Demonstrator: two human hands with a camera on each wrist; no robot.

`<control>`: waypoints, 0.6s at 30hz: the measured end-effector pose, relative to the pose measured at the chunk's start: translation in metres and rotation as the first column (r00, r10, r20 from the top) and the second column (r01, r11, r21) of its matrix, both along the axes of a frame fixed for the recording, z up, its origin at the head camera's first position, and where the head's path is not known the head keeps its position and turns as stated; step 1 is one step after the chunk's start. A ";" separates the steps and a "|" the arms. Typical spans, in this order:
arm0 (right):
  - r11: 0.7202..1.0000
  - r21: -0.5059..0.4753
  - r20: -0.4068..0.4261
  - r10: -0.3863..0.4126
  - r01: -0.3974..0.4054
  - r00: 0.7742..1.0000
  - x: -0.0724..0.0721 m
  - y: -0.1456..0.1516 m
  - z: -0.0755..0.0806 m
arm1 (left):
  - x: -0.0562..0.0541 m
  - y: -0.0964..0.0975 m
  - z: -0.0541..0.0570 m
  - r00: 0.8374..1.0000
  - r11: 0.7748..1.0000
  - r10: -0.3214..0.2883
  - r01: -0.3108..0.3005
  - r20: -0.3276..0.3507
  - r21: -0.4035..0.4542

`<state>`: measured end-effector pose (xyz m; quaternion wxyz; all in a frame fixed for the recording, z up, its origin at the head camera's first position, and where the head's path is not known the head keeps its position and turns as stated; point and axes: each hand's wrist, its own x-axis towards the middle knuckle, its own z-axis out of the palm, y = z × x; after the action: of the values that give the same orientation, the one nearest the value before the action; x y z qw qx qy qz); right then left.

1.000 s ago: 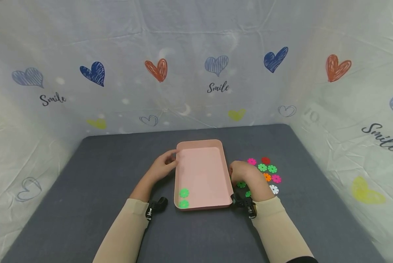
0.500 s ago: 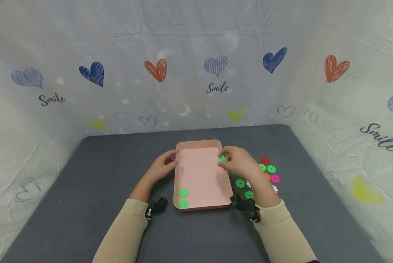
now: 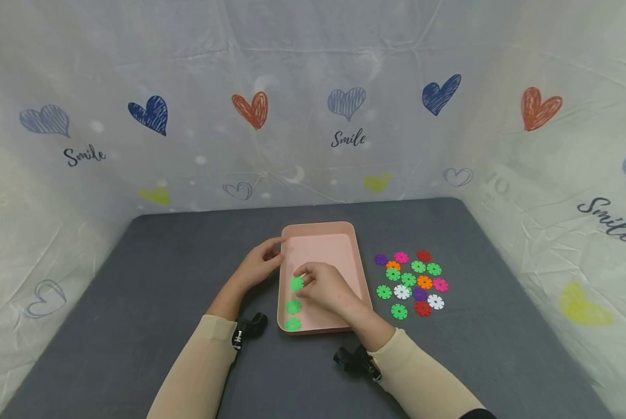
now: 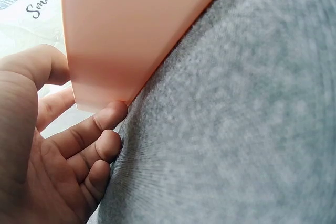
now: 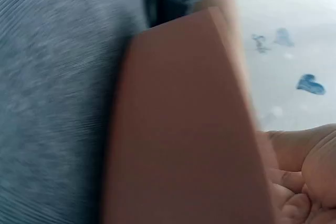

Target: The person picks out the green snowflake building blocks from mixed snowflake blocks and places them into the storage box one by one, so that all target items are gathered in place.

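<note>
A pink rectangular tray lies on the dark cloth. My left hand holds its left wall near the far corner; in the left wrist view the thumb and a finger meet the rim while other fingers touch low on the wall. Over the tray's left side, my right hand pinches a green flower-shaped disc between thumb and fingers. Below it, a green disc and another green disc lie in a column near the front left corner. The right wrist view hides the pinched disc behind the tray wall.
Right of the tray lie several loose flower discs: green, white, orange, red, pink and purple. A printed curtain stands behind the table.
My right hand has picked a green disc from the loose group and carried it left across the tray, to above the column. The left hand has stayed at the tray's wall.
</note>
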<state>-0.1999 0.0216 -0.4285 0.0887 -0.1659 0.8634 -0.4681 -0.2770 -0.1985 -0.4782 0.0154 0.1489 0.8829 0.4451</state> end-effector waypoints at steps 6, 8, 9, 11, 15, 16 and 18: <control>0.993 0.121 -0.157 0.005 0.014 0.988 -0.004 -0.008 -0.016 | -0.001 -0.001 0.001 0.999 1.000 -0.013 0.013 -0.036 0.000; 0.987 0.155 -0.179 0.001 0.027 0.984 -0.005 -0.011 -0.019 | -0.002 -0.001 0.000 0.998 1.000 -0.011 0.011 -0.057 -0.002; 0.986 0.167 -0.185 -0.001 0.032 0.983 -0.006 -0.012 -0.020 | -0.001 -0.001 0.000 0.998 1.000 -0.009 0.009 -0.064 -0.004; 0.983 0.181 -0.175 -0.001 0.033 0.985 -0.007 -0.014 -0.023 | -0.001 -0.001 -0.001 0.998 1.000 -0.008 0.007 -0.069 -0.006; 0.973 0.227 -0.152 0.007 0.028 0.988 -0.010 -0.015 -0.028 | 0.000 -0.001 -0.001 1.000 1.000 -0.001 0.001 -0.031 -0.012; 0.970 0.241 -0.146 0.008 0.027 0.989 -0.010 -0.015 -0.029 | 0.000 -0.001 -0.001 1.000 1.000 -0.001 0.001 -0.024 -0.014; 0.965 0.260 -0.141 0.013 0.024 0.990 -0.011 -0.015 -0.030 | 0.000 -0.001 0.000 1.000 1.000 0.001 -0.001 -0.016 -0.013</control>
<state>-0.2106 0.0066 -0.4584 0.0468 -0.1832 0.9221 -0.3376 -0.2765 -0.1994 -0.4787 0.0089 0.1519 0.8859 0.4382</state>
